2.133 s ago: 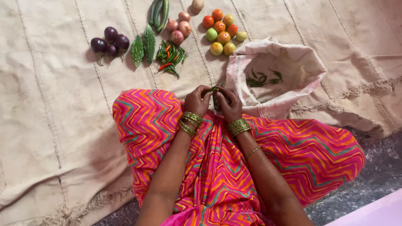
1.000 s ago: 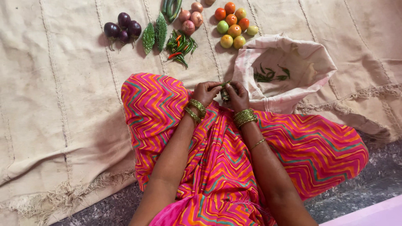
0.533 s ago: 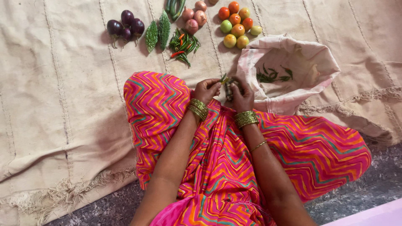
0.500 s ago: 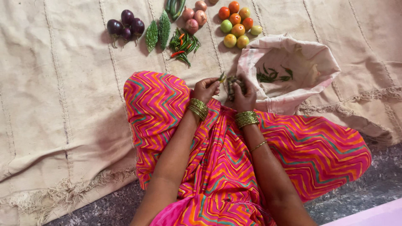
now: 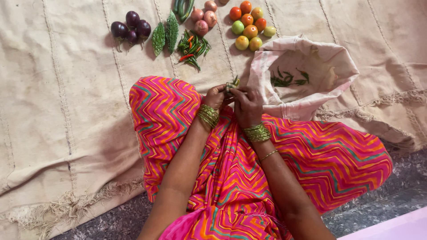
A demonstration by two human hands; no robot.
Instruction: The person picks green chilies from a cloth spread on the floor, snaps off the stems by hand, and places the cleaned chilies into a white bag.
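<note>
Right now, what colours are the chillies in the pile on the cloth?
The chillies are mostly green, with a few red ones; the head view shows them.

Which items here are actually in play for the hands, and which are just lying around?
In play:
left hand and right hand, together pinching a small green vegetable
cloth bag beside the hands, with green pieces inside

Lying about on the mat:
aubergines
bitter gourds
chillies
onions
tomatoes

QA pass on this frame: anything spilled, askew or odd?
Nothing stands out. Aubergines, bitter gourds, chillies, onions and tomatoes lie in separate groups on the mat. Both hands, left hand and right hand, pinch small green chillies beside the open cloth bag.
</note>
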